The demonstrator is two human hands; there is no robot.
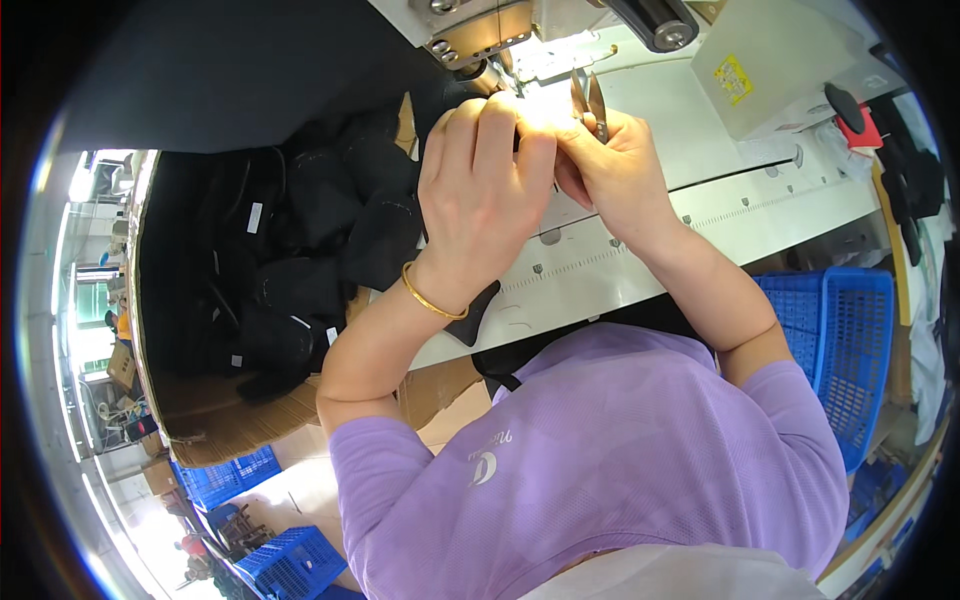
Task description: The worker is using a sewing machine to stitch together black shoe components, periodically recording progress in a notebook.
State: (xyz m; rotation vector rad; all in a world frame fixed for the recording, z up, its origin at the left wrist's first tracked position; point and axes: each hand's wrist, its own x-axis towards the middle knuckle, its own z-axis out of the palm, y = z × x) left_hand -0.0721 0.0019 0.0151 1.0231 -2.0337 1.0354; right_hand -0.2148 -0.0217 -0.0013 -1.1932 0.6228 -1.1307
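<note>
Under the head of a sewing machine (480, 35), my two hands meet in bright lamp glare. My left hand (480, 185) is closed, its fingertips bent down close to the needle area. What it pinches is hidden by the fingers and washed out by the light. A black fabric piece (474, 315) pokes out beneath my left wrist, its other end covered. My right hand (622, 175) grips a small pair of scissors (592, 100), blades pointing up and away from me. Its thumb and forefinger come together beside the left fingertips.
Left of the machine stands a cardboard box (215, 435) full of black fabric pieces (300, 270). The white machine table (745, 230) carries a ruler scale along its front. Blue crates (845, 350) stand at the right, with another blue crate (295, 562) at the lower left.
</note>
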